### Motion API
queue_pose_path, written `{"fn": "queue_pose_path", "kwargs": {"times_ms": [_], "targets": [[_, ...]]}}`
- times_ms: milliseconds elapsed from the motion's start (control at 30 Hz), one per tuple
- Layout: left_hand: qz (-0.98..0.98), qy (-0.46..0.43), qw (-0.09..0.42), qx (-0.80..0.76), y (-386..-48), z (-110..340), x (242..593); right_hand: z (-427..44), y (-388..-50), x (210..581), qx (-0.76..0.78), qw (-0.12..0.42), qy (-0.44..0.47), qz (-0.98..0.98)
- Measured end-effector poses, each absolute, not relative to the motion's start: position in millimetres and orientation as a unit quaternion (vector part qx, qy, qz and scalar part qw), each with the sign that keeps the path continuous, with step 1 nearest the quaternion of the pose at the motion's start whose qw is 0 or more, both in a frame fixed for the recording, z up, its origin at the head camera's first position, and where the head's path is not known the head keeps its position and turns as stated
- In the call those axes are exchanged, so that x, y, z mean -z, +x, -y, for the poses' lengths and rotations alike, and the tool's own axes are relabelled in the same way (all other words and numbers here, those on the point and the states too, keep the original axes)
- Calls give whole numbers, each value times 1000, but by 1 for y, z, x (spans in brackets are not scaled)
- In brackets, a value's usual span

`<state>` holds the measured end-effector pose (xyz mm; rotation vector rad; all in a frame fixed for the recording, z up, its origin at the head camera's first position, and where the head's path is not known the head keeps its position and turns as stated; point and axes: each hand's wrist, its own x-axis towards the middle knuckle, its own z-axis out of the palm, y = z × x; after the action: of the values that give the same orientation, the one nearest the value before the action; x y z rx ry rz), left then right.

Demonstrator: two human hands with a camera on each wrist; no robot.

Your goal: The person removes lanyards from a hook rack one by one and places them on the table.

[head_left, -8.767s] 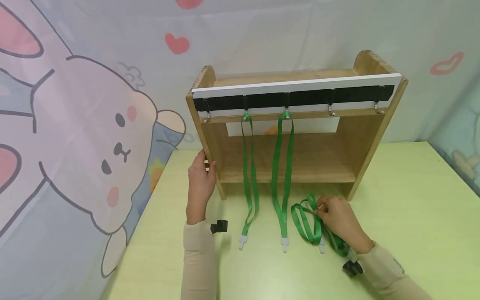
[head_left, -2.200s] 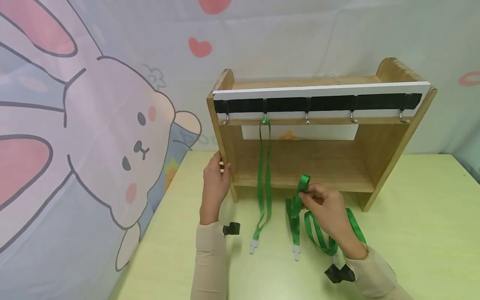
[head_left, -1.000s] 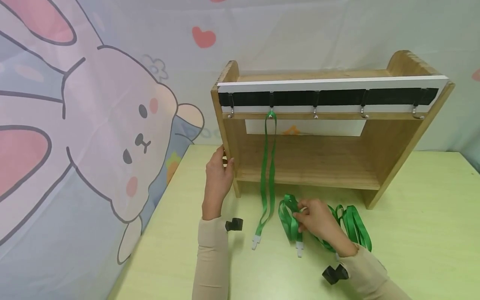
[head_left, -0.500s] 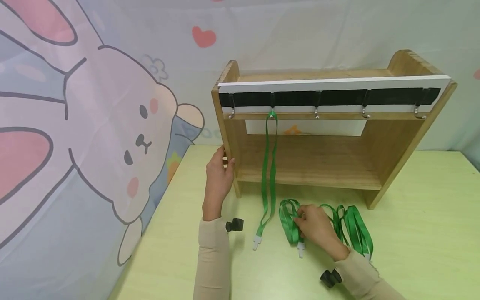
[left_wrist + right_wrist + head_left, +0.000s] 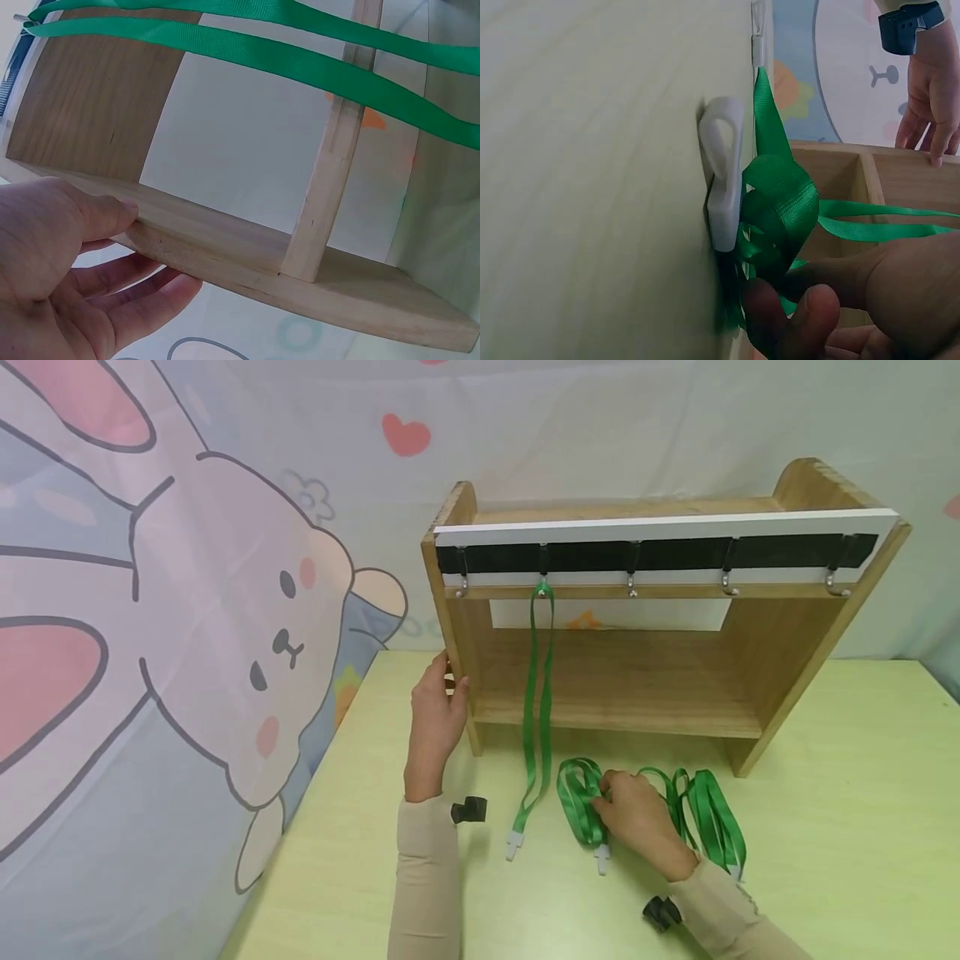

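Note:
My left hand [image 5: 436,727] grips the left side panel of the wooden shelf [image 5: 615,718]; in the left wrist view the thumb of this hand [image 5: 97,262] lies on the panel [image 5: 217,259], fingers round its outer side. My right hand [image 5: 640,818] has its fingertips curled at a coiled green lanyard [image 5: 576,806] lying on the table. In the right wrist view, thumb and finger of this hand [image 5: 855,300] hold the lower part of the coil [image 5: 780,202], beside its white clip [image 5: 721,172]. Another green lanyard [image 5: 529,710] hangs from the second hook.
More folded green lanyards [image 5: 712,818] lie on the table [image 5: 847,827] right of my right hand. A white and black strip [image 5: 675,556] with several metal hooks crosses the shelf's upper front. A patterned cloth [image 5: 225,568] stands behind and at the left.
Two lanyards hung from hooks earlier; one hangs now. The lanyard my right hand held raised is down on the table as a coil. My left hand keeps its grip on the shelf.

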<state>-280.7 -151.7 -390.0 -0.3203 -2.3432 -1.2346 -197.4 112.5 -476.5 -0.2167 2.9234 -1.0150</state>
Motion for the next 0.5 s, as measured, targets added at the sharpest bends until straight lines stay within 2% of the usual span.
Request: {"fn": "queue_pose_path", "kwargs": {"times_ms": [367,500], "targets": [[854,-117,234,450,-277,154,392,-119,-197,463,308,29,-74,-948],[853,-121,240,448,-280,151,392,-124,-198,447,323,9,-87,-942]]}}
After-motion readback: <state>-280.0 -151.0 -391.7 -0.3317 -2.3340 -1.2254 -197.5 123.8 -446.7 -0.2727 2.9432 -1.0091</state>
